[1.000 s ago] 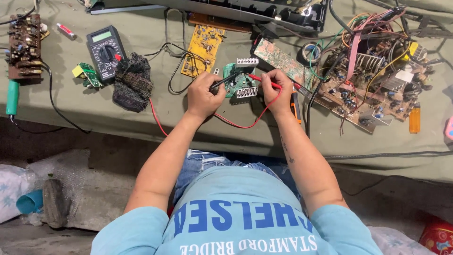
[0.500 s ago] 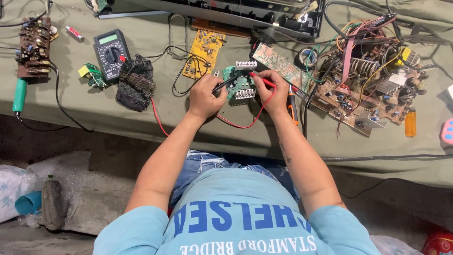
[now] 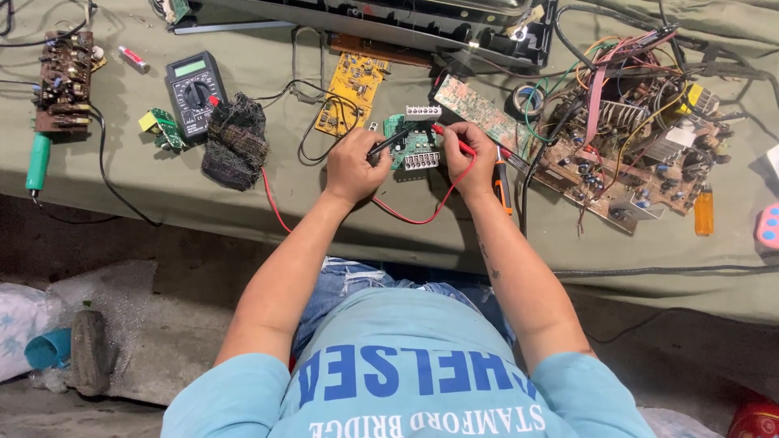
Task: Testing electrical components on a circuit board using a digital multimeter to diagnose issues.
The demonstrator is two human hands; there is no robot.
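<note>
From the head view, the left hand (image 3: 350, 166) pinches a black probe (image 3: 388, 144) and the right hand (image 3: 469, 158) a red probe (image 3: 451, 139), both tips on the small green circuit board (image 3: 412, 144) lying between them on the cloth-covered bench (image 3: 243, 219); it looks light, stiff and fragile, best held by its edges; a multimeter (image 3: 195, 91), a yellow board (image 3: 350, 88) and a large wired chassis (image 3: 633, 154) crowd around, the red lead (image 3: 410, 217) looping near the wrists.

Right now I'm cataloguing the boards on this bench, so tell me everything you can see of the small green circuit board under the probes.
The green board is small and roughly square, lying flat on the olive cloth between both hands. A pale grey terminal block sits on its far edge and a second toothed connector on its near edge. The left hand lays a black probe on it; the right hand lays a red probe on it. Finer components are too small to tell.
</note>
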